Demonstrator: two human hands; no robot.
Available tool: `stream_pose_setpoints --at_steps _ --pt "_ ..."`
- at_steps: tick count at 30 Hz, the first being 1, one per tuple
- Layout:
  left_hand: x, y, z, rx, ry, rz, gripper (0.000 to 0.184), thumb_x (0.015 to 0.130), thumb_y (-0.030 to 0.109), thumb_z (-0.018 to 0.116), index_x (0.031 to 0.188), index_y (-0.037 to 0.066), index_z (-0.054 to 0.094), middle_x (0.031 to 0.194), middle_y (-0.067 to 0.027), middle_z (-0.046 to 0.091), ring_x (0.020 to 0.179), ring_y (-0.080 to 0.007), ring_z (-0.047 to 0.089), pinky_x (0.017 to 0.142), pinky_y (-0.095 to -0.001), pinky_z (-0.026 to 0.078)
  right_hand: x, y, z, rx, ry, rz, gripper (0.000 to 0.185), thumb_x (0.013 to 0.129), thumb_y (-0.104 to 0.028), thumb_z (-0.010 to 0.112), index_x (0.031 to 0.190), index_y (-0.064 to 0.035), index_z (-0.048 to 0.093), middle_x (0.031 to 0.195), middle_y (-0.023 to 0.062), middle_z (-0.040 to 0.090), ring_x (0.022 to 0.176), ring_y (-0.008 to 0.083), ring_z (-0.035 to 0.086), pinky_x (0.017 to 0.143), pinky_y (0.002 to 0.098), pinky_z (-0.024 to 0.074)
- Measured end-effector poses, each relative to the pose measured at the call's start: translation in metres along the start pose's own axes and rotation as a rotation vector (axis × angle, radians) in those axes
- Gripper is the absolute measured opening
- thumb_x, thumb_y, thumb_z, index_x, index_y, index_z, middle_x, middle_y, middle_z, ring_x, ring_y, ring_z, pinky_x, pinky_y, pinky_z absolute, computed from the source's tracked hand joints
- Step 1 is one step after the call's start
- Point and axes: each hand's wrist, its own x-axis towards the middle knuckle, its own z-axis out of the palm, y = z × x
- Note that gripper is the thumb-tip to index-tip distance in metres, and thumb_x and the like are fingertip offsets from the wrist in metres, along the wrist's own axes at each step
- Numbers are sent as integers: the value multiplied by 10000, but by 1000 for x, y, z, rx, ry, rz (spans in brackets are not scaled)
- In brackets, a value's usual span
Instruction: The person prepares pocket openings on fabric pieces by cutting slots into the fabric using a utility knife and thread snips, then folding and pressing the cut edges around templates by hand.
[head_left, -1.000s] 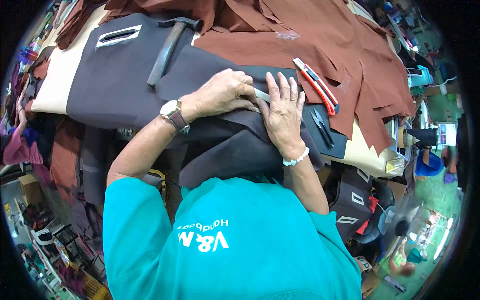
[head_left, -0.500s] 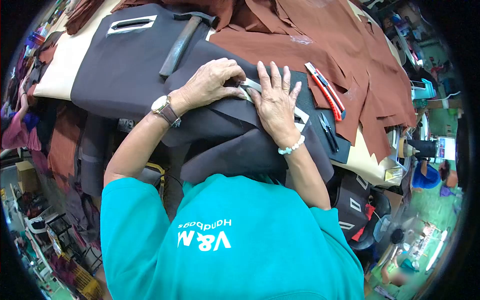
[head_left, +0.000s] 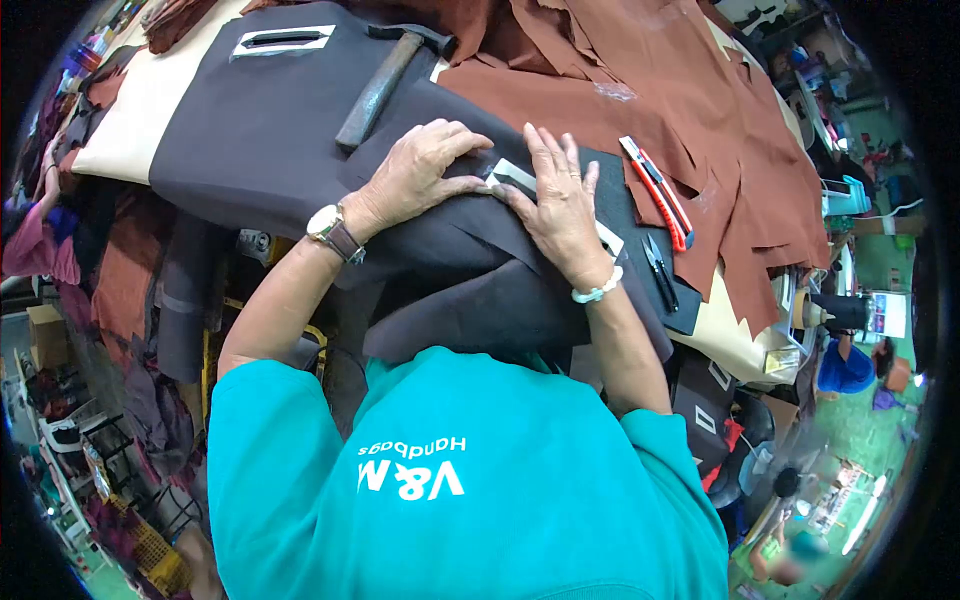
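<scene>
My left hand (head_left: 418,175), with a watch on its wrist, rests on dark material (head_left: 270,120). Its thumb and forefinger are apart, the thumb at the end of a white-edged rectangular slot (head_left: 514,175). My right hand (head_left: 562,205), with a pale bracelet, lies over the same slot, fingers extended and thumb near the left thumb. More of the white edging (head_left: 608,238) shows by the right wrist. A hammer (head_left: 382,88) lies beyond my left hand. To the right are a red utility knife (head_left: 658,194) and small black snips (head_left: 661,272).
Brown leather pieces (head_left: 640,110) are spread across the far side of the table. Another white-edged slot (head_left: 283,41) is at the upper left. Folded dark material (head_left: 480,310) hangs at the near edge. A person's pink sleeve (head_left: 45,243) shows at far left.
My left fingers have opened from a pinch at the slot. My right hand has moved along the edging, and more of the white frame shows.
</scene>
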Motion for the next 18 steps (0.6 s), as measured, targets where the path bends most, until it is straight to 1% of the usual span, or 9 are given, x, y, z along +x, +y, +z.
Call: stream_pose_setpoints --at_steps 2,3,6,7,10,12,13,15,18 --pt "-2 2 0 26 13 -10 431 717 213 722 1089 54 575 910 -93 591 857 -262 564 771 -353 455 7 9 -9 158 -96 -18 683 805 -341 636 1373 -97 345 1359 189 395 1294 367 319 1025 597 208" --pt "-3 6 -1 23 17 -29 479 705 206 733 1124 57 555 917 -102 588 860 -267 563 774 -361 452 14 12 -11 176 -30 -97 660 787 -293 659 1337 -56 380 1238 220 512 1204 343 452 1001 495 315" --pt "-2 23 -2 79 129 -114 507 686 187 747 1126 44 541 931 -119 585 871 -283 564 783 -374 453 47 -15 -48 298 -342 159 608 783 -246 655 1295 -29 411 1105 239 590 1087 353 544 924 420 409" --pt "-1 29 -4 113 182 -75 489 682 152 747 1106 35 534 964 -137 582 896 -302 565 801 -381 456 56 -12 -41 204 -239 35 514 775 -200 648 1219 -4 476 1023 250 616 992 353 595 852 385 458" --pt "14 59 -17 216 366 -56 454 680 139 719 1078 39 525 994 -131 571 936 -299 560 808 -384 453 106 5 -11 553 1 -348 454 811 -140 636 1202 29 478 918 90 650 797 212 627 685 345 483" --pt "27 78 -28 285 459 -46 477 681 207 721 1070 27 514 1026 -155 554 960 -322 547 816 -407 445 127 -28 -46 915 36 -67 374 840 -69 598 1191 10 498 912 49 623 788 110 590 677 271 485" --pt "36 89 -35 319 484 -48 502 676 240 724 1074 23 509 1047 -154 544 981 -322 537 819 -408 440 142 -34 -51 1022 204 -34 347 854 -58 580 1187 3 505 895 25 591 756 72 562 655 230 482" --pt "55 100 -45 456 540 -41 596 652 323 737 1100 14 495 1109 -145 514 1031 -310 509 833 -399 421 153 -50 -80 1286 421 -124 344 855 -13 494 1196 -10 445 934 58 574 760 100 558 654 225 479" --pt "82 101 -58 742 603 48 578 664 298 701 1134 36 493 1137 -122 510 1031 -278 506 839 -387 402 150 -54 -125 1508 559 -204 350 885 24 382 1231 -16 405 1028 90 547 853 130 550 724 244 475"
